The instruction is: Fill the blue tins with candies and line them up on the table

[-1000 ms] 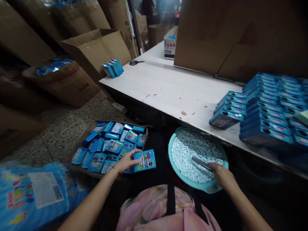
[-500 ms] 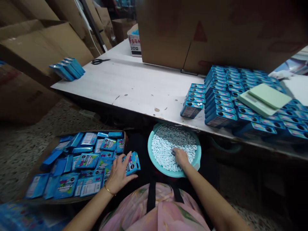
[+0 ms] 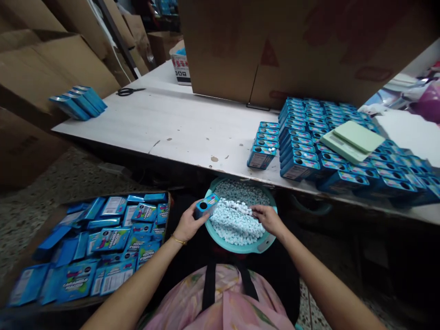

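My left hand (image 3: 189,223) is closed around a small blue candy box (image 3: 205,207), tilted with the dark round hole in its end showing. The box is over the left rim of a turquoise basin (image 3: 210,229) full of small pale candies (image 3: 237,229). Above those candies, my right hand (image 3: 270,220) grips the end of a narrow scoop (image 3: 237,207), heaped with a row of white candies. The heap and my fingers hide most of the scoop. Its far end points at the box.
At left, a carton (image 3: 165,238) holds many blue boxes. Rows of upright boxes (image 3: 299,137) stand on the white table (image 3: 192,128), a pale green scale (image 3: 354,140) on top of them. Scissors (image 3: 129,91) lie at the back left. A large cardboard box (image 3: 233,55) stands behind.
My left hand has brought a box from the carton to the basin and turned its hole upward. My right hand has lifted the loaded scoop out of the candies. The view has shifted right.
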`<state>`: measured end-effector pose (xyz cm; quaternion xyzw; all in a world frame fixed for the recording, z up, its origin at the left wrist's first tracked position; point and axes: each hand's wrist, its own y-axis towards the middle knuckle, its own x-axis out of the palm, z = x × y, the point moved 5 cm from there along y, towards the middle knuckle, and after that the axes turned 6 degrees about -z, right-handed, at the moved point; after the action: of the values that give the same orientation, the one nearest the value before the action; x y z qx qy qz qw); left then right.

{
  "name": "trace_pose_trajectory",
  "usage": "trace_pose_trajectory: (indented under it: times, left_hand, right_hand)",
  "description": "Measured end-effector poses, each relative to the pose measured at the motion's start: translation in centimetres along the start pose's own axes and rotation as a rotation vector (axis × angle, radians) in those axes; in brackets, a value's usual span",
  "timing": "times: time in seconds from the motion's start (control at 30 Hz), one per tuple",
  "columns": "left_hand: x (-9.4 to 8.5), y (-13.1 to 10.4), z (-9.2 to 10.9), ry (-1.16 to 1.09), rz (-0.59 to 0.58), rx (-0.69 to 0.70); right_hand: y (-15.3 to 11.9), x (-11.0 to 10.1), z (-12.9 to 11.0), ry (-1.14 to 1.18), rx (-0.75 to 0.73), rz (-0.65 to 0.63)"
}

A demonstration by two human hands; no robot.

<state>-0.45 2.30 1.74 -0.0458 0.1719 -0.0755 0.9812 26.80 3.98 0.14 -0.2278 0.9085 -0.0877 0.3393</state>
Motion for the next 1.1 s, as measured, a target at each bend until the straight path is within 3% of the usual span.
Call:
trace_pose_trajectory:
  times: [0.13, 0.3, 0.47, 0.67, 0.8, 0.9, 1.0, 1.1]
  left_hand:
    - [3.1, 1.7, 0.5, 0.140, -0.095, 0.130]
    - [6.0, 2.4, 0.9, 0.262, -0.152, 0.259]
    - [6.9, 2.2, 0.0, 0.321, -0.168, 0.286]
    - [6.8, 2.4, -0.3, 0.310, -0.179, 0.296]
    - [7.1, 2.8, 0.2, 0.274, -0.185, 0.311]
    - [7.1, 3.0, 0.2, 0.249, -0.177, 0.300]
    - [5.9, 2.9, -0.1, 0.205, -0.109, 0.260]
    - [3.6, 2.5, -0.8, 0.148, -0.021, 0.182]
  right_hand:
    - [-1.4, -3.6, -3.2, -0.117, -0.054, -0.034]
    - [-1.5, -4.6, -7.4, -0.504, 0.013, -0.147]
    - [-1.1, -3.8, -10.4, -0.818, 0.082, -0.166]
    - [-1.1, -3.9, -11.7, -0.845, 0.074, -0.209]
    - [-1.8, -4.8, -11.7, -0.879, 0.033, -0.255]
    - [-2.6, -5.8, -10.3, -0.900, 0.017, -0.234]
    - [-2.9, -6.4, -6.3, -0.909, 0.093, -0.163]
    - [-2.4, -4.9, -1.2, -0.862, 0.187, -0.119]
